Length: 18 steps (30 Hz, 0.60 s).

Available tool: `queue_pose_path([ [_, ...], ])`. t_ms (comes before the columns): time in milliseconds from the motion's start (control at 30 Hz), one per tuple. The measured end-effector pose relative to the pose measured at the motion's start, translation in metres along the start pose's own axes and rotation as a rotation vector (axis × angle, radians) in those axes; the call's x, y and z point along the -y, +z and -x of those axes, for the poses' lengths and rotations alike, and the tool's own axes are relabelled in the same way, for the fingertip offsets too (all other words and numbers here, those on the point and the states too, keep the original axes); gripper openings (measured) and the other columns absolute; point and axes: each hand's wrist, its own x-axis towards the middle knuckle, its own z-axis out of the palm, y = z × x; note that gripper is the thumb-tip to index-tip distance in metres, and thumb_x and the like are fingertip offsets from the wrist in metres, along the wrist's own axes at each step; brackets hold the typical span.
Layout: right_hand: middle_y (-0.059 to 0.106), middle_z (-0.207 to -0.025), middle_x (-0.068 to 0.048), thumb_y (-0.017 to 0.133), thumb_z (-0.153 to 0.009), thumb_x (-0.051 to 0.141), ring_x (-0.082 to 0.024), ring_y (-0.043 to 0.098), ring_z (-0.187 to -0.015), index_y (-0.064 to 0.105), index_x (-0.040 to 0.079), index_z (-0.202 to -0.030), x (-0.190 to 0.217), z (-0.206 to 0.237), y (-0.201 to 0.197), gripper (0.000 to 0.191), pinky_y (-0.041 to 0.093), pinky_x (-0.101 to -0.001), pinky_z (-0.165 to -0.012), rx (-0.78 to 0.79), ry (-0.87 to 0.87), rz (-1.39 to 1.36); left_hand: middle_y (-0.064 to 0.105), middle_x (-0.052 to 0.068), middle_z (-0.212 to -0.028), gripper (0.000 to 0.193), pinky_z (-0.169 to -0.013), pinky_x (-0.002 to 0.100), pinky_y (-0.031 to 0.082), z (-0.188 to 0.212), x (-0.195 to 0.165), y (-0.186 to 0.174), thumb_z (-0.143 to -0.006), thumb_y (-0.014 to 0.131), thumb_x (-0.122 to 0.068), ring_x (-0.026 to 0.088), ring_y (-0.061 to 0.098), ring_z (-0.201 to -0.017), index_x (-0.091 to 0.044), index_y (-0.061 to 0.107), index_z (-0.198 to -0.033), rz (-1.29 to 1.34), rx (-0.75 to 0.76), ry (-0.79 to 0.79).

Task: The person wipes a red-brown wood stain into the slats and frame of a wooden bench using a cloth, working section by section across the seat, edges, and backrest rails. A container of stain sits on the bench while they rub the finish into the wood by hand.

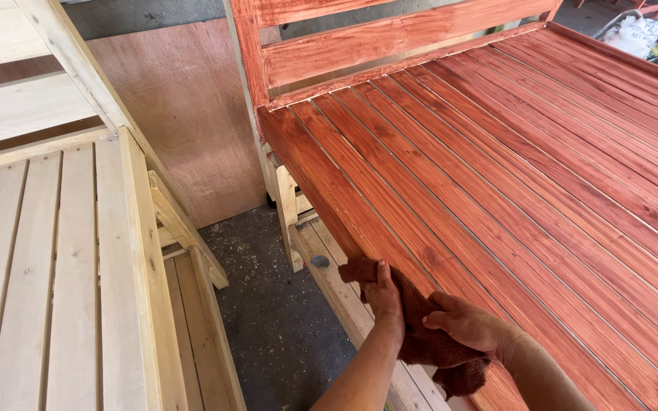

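Packages: one whitish plastic sack lying at the top right corner, beyond the far edge of the red-stained slatted bed frame.
Sack shape: lumpy, crumpled, partly cut off by the frame edge.
Sack colours: white to pale grey, showing faint dark marks too small to make out.
Beside the sack: tangled greenish and dark clutter, blurred.
Labels: none showing.
Signs: none showing.
Screens: none showing.

bed frame right | unfinished frame left | floor between
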Motion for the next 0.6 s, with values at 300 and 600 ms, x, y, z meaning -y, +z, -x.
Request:
queue_pose_path([
  [300, 0.072, -0.122, -0.011, 0.066, -0.095, 0.031, -0.024, 0.073, -0.103, 0.049, 0.016, -0.147, 0.013, 0.013, -0.010, 0.057, 0.065, -0.0408, -0.086, -0.005, 0.102, 0.088, 0.060, 0.021, -0.138, 0.069, -0.107, 0.040, 0.055, 0.017, 0.002, 0.005, -0.098, 0.058, -0.045, 0.034, 0.064, -0.125, 0.001, 0.039, -0.146, -0.123, 0.000, -0.047],
  [600, 0.073, -0.116, -0.016, 0.063, -0.095, 0.026, -0.023, 0.071, -0.092, 0.054, 0.006, -0.142, 0.033, -0.026, 0.006, 0.052, 0.061, -0.0388, -0.076, -0.063, -0.064, -0.043, 0.059, 0.016, -0.138, 0.062, -0.114, 0.040, 0.045, -0.039, -0.045, 0.006, -0.099, 0.058, -0.030, 0.032, 0.061, -0.127, -0.005, 0.033, -0.151, 0.001, 0.009, -0.041],
])
